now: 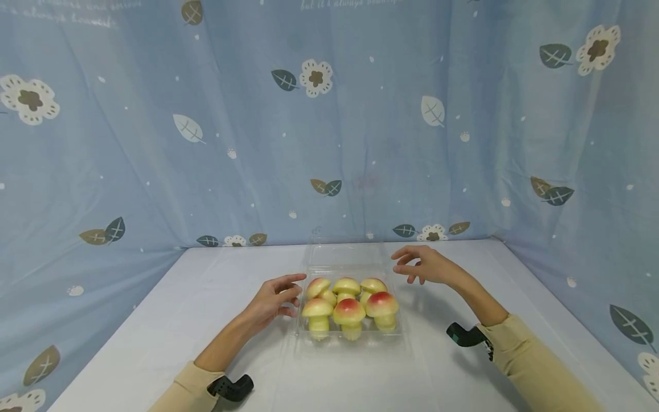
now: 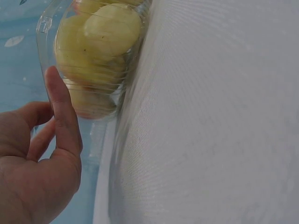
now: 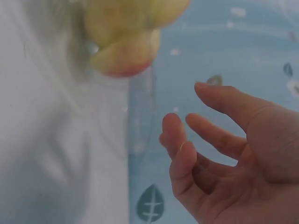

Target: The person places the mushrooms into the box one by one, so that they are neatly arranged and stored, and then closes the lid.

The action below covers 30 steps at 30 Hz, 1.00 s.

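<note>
A clear plastic clamshell box [image 1: 329, 334] stands on the white table with its lid [image 1: 345, 253] laid open toward the back. Inside sit several mushroom-shaped pieces [image 1: 349, 312], pale yellow with red-tinged caps, in two rows. My left hand [image 1: 270, 302] is at the box's left side, fingers loosely extended; in the left wrist view a fingertip [image 2: 52, 77] overlaps the clear rim. To the right of the lid my right hand [image 1: 424, 264] hovers over the table, fingers loosely bent and holding nothing. The right wrist view shows a gap between this hand and the box.
A white cloth covers the table [image 1: 216, 286]. Blue curtains [image 1: 257, 143] with leaf and flower prints hang behind it and along both sides. Each wrist carries a black camera mount, one on the left [image 1: 231, 388] and one on the right [image 1: 465, 335].
</note>
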### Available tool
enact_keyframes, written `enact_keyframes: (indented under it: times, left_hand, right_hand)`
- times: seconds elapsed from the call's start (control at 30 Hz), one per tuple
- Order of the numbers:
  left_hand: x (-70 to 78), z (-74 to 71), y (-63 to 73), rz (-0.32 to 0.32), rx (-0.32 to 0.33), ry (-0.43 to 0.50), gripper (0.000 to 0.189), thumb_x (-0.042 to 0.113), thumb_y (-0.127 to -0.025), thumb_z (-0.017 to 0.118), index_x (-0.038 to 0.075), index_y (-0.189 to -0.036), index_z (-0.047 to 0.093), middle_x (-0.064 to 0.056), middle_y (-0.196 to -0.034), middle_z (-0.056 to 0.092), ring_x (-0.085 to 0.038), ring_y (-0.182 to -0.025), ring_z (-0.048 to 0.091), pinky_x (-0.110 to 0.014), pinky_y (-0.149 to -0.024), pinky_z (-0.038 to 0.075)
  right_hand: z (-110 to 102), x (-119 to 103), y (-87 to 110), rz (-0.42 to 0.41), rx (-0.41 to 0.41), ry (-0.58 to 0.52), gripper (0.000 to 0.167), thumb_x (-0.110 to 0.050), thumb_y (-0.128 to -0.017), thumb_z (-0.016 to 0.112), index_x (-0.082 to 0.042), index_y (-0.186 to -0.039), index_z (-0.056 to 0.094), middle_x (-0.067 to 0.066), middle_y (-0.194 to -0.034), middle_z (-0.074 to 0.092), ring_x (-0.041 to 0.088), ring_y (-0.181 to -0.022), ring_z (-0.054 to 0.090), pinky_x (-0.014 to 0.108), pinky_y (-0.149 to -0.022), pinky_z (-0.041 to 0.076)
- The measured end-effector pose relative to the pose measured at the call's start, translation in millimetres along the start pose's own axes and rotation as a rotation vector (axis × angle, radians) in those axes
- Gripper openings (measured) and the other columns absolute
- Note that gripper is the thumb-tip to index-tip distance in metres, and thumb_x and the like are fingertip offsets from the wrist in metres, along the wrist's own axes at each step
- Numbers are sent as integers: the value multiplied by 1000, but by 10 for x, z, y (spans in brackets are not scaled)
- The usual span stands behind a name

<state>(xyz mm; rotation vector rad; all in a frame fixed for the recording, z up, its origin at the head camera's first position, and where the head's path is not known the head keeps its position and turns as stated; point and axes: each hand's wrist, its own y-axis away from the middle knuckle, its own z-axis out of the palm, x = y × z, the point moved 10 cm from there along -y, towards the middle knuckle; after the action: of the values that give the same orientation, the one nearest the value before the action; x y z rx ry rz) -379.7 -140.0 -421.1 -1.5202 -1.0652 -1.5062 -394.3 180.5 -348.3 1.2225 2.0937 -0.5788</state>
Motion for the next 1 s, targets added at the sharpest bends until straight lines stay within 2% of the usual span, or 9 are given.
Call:
enact_keyframes:
  times: [0.17, 0.37, 0.57, 0.77, 1.0]
  left_hand:
    - [-1, 5, -5, 5, -2, 4, 54, 20, -98, 61, 5, -147, 43, -2, -103, 57, -10, -76, 62, -24, -60, 58]
    - [-13, 2, -12, -3, -4, 7, 54, 20, -99, 60, 5, -148, 42, -2, -103, 56, -11, -77, 62, -23, -60, 58]
    - [-1, 10, -3, -11, -5, 13, 53, 19, -99, 60, 6, -147, 44, -1, -102, 57, -12, -78, 61, -25, -61, 58]
    - [-10, 5, -13, -15, -12, 17, 52, 15, -98, 59, 5, -147, 43, 0, -100, 56, -12, -77, 61, -26, -62, 59]
    - [9, 16, -12, -15, -21, 25, 55, 3, -94, 54, 5, -148, 43, -6, -106, 53, -12, -76, 60, -26, -59, 58]
  right_hand:
    - [-17, 189, -121, 61, 25, -39, 47, -31, -95, 65, -2, -131, 57, 26, -124, 63, 36, -80, 70, 33, -60, 57]
    - [9, 383, -281, 152, 31, -55, 54, -32, -98, 61, 3, -138, 51, 25, -127, 61, 28, -82, 71, 32, -64, 58]
    - [47, 550, -416, 224, 14, -137, 55, -31, -99, 59, 3, -141, 47, 25, -126, 62, 25, -84, 71, 36, -71, 59]
    - [89, 697, -512, 268, 11, -194, 54, -29, -99, 59, 2, -142, 47, 24, -123, 63, 19, -81, 71, 34, -69, 59]
    - [139, 740, -570, 266, -13, -267, 54, -30, -102, 53, 3, -144, 44, 24, -123, 63, 18, -82, 71, 30, -68, 57]
